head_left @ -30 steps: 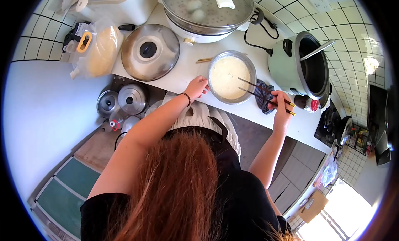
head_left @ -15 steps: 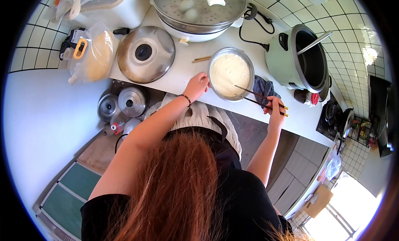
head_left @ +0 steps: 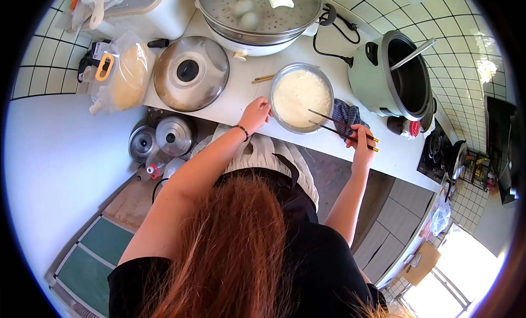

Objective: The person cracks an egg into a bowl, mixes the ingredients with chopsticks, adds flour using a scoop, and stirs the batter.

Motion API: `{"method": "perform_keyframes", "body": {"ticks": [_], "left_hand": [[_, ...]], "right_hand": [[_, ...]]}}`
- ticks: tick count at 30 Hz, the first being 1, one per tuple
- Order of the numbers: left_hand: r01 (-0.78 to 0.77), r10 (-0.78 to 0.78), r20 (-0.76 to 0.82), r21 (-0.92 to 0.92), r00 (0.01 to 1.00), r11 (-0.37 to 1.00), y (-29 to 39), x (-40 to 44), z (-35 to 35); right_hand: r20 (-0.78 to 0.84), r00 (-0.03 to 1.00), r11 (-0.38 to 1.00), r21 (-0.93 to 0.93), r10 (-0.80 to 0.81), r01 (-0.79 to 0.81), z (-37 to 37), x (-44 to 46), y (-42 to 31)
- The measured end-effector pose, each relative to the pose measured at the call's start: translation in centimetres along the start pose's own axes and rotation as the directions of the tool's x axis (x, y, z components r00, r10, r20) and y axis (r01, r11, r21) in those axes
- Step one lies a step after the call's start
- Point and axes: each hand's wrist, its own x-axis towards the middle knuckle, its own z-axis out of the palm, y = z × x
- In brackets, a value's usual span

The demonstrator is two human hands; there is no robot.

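Note:
A metal bowl (head_left: 274, 114) of pale, thick batter (head_left: 296, 96) stands near the counter's front edge. My left hand (head_left: 255, 114) is at its left rim, fingers curled against the metal. In my right hand (head_left: 360, 140) is a pair of dark chopsticks (head_left: 338, 123) with gold-coloured ends. Their tips reach over the bowl's right side into the batter, slightly apart. A dark blue cloth (head_left: 348, 116) lies just right of the bowl, partly beneath the chopsticks. Another pair of wooden chopsticks (head_left: 263, 78) lies to the bowl's left, one end hidden behind it.
A lidded electric steamer (head_left: 257, 30) stands behind the bowl, with a steel lid (head_left: 192, 74) to its left. At right are a green pot (head_left: 367, 79) with a spoon handle sticking out, a red-lidded jar (head_left: 411, 128) and a stove (head_left: 431, 156). A bag (head_left: 130, 71) sits far left.
The bowl and my left hand have shifted very slightly left, along with a small shift of the whole view. My right hand keeps the chopsticks in nearly the same place.

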Motion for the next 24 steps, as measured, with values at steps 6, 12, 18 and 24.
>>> {"method": "perform_keyframes", "body": {"ticks": [6,12,18,24], "left_hand": [[0.052,-0.052,0.028,0.004,0.998,0.999,-0.7,0.2,-0.4],[0.150,-0.145,0.071,-0.074,0.987,0.986,-0.2,-0.2,-1.0],[0.153,-0.153,0.005,-0.102,0.988,0.983,-0.2,-0.6,-2.0],[0.146,-0.150,-0.028,-0.111,0.988,0.983,0.2,-0.8,-2.8]], "right_hand": [[-0.034,0.999,0.999,0.040,-0.034,0.035,0.8,0.0,0.3],[-0.077,0.996,0.998,0.026,-0.052,0.054,1.1,1.1,2.0],[-0.140,0.989,0.999,0.001,-0.040,0.040,1.3,2.1,4.4],[0.127,0.987,0.946,0.296,0.101,-0.134,4.5,2.1,6.1]]}}
